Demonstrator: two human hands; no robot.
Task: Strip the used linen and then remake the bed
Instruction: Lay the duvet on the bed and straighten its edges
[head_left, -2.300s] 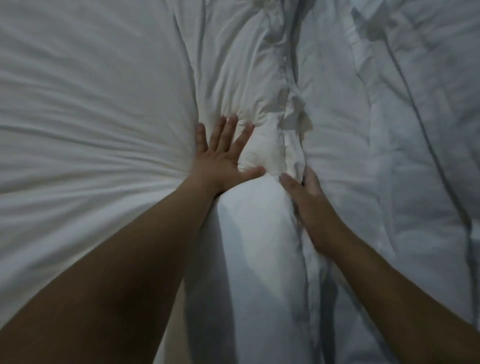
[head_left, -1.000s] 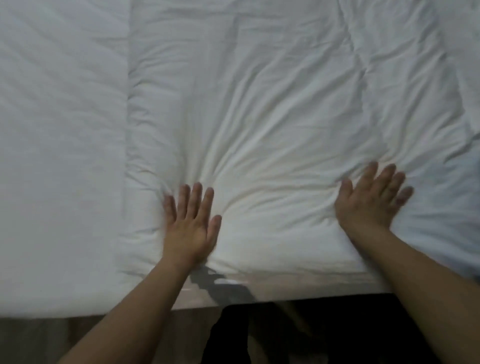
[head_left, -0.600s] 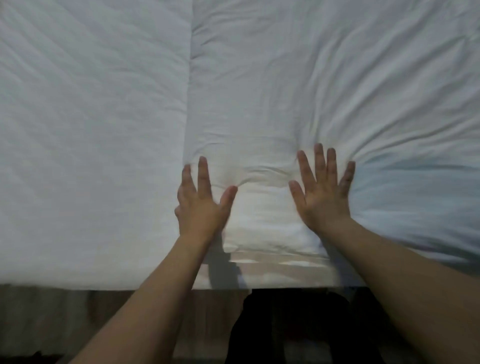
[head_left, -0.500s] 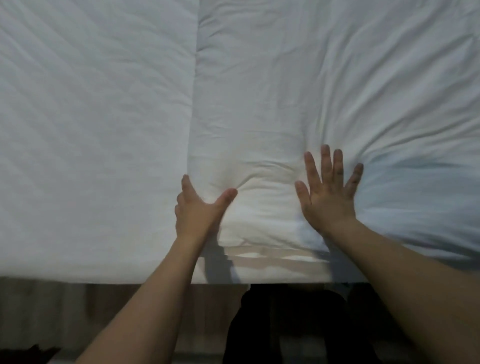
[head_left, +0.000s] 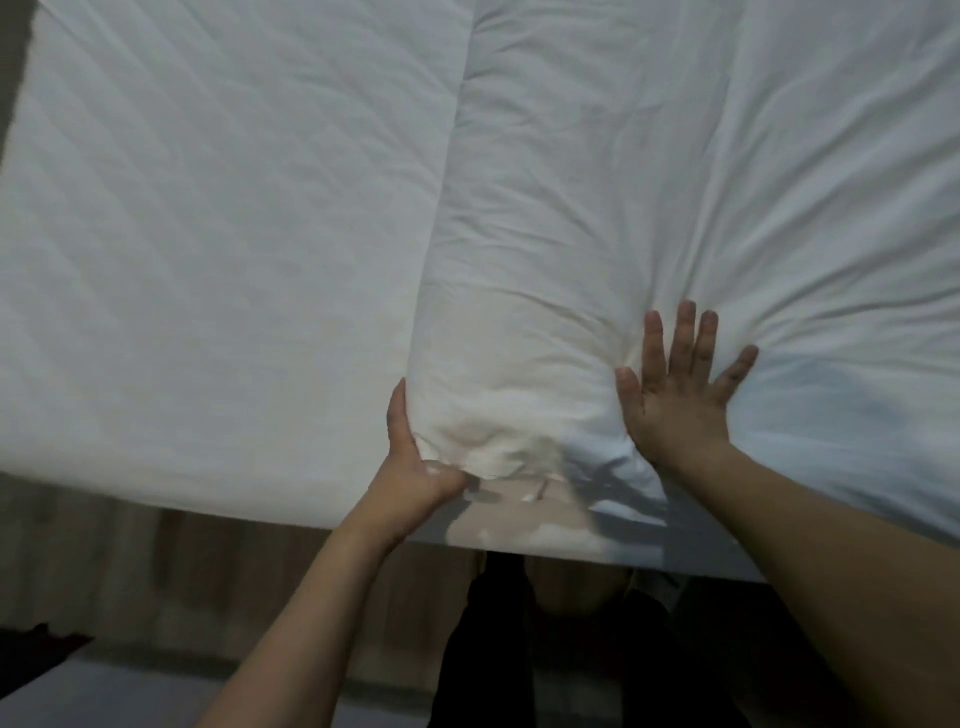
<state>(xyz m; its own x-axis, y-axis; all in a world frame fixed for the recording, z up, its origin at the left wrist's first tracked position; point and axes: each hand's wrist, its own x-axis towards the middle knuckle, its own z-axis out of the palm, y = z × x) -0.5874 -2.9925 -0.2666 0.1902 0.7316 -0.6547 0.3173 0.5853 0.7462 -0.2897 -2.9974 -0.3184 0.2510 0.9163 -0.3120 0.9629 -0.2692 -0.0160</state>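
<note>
Below, left hand (head_left: 415, 467) gripping duvet (head_left: 597, 260) corner, right hand (head_left: 675, 405) splayed flat.

Wooden floor (head_left: 156, 582) along the near side. Dark cloth (head_left: 36, 654) at near left. Dark trousers (head_left: 571, 665) near centre.

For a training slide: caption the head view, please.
Left hand grips the duvet corner at the bed's near edge while the right hand presses flat on it.
</note>
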